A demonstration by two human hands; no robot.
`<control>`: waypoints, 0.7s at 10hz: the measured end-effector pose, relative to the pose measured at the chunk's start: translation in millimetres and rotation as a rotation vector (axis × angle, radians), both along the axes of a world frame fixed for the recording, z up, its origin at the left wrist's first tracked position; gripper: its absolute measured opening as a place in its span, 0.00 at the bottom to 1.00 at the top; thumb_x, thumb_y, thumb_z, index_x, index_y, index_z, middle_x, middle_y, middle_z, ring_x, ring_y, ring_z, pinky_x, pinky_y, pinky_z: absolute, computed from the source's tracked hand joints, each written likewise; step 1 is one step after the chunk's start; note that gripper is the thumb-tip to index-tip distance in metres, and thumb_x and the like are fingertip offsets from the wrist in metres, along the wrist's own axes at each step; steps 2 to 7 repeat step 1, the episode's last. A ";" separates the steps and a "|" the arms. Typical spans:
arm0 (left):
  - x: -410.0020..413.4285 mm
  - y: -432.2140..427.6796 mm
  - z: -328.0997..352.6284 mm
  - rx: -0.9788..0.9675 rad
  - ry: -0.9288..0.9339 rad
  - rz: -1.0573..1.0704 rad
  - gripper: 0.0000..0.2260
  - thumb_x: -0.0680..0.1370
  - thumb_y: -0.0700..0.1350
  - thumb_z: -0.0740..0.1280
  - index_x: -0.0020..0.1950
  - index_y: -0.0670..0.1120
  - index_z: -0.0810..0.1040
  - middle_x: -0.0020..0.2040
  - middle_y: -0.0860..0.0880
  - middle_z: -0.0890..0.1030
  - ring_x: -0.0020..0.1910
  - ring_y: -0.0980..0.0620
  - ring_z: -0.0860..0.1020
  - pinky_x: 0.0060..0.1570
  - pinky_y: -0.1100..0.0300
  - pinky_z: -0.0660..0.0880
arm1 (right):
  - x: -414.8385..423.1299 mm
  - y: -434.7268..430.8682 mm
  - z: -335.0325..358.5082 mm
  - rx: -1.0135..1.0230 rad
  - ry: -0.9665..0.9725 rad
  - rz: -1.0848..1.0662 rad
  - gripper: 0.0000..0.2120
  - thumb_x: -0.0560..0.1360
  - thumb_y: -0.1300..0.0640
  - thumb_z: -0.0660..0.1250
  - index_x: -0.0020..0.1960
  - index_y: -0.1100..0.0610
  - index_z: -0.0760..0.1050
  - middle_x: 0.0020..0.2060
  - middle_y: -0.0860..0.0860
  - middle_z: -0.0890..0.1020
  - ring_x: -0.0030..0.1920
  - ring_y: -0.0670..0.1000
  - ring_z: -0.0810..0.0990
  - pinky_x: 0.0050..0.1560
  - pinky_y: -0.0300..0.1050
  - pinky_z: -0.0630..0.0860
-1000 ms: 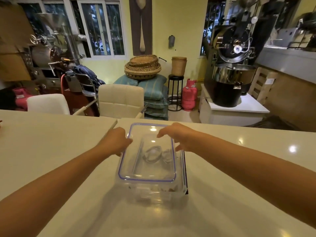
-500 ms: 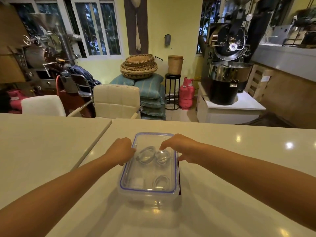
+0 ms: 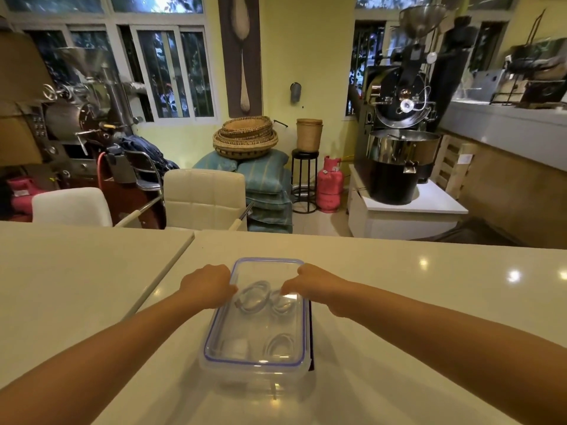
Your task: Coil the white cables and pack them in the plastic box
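A clear plastic box [image 3: 211,358] with a blue-trimmed lid [image 3: 267,271] stands on the cream table [image 3: 399,302] in front of me. Through the lid I see coiled white cables [image 3: 253,297] at the far end and another coil [image 3: 279,345] at the near end, beside a small white block [image 3: 237,348]. My left hand [image 3: 207,285] rests curled on the lid's far left edge. My right hand [image 3: 316,283] presses on the far right edge, fingers bent down onto the lid.
A seam [image 3: 159,282] splits the table to the left of the box. Two cream chairs [image 3: 204,199] stand behind the table's far edge. Beyond are stacked cushions and baskets [image 3: 245,138], a pink gas cylinder [image 3: 329,185] and a coffee roaster [image 3: 399,133].
The lid has settled flat onto the box with both hands staying on its far edge. The box sits lower and nearer in the view as my head tilted up.
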State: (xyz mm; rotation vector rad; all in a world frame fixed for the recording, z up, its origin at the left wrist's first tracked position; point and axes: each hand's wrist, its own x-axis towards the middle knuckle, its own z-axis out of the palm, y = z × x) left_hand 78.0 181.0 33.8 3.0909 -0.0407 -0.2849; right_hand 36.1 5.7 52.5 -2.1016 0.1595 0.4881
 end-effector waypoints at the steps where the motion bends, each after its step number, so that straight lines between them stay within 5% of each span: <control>1: 9.7 -7.7 15.6 -0.037 -0.016 -0.054 0.19 0.79 0.53 0.56 0.61 0.41 0.70 0.52 0.45 0.76 0.50 0.48 0.75 0.48 0.58 0.70 | -5.6 -10.1 18.7 -0.013 -0.116 -0.043 0.27 0.75 0.55 0.63 0.69 0.61 0.57 0.67 0.57 0.67 0.61 0.54 0.70 0.55 0.44 0.67; 7: 9.7 -7.7 15.6 -0.037 -0.016 -0.054 0.19 0.79 0.53 0.56 0.61 0.41 0.70 0.52 0.45 0.76 0.50 0.48 0.75 0.48 0.58 0.70 | -5.6 -10.1 18.7 -0.013 -0.116 -0.043 0.27 0.75 0.55 0.63 0.69 0.61 0.57 0.67 0.57 0.67 0.61 0.54 0.70 0.55 0.44 0.67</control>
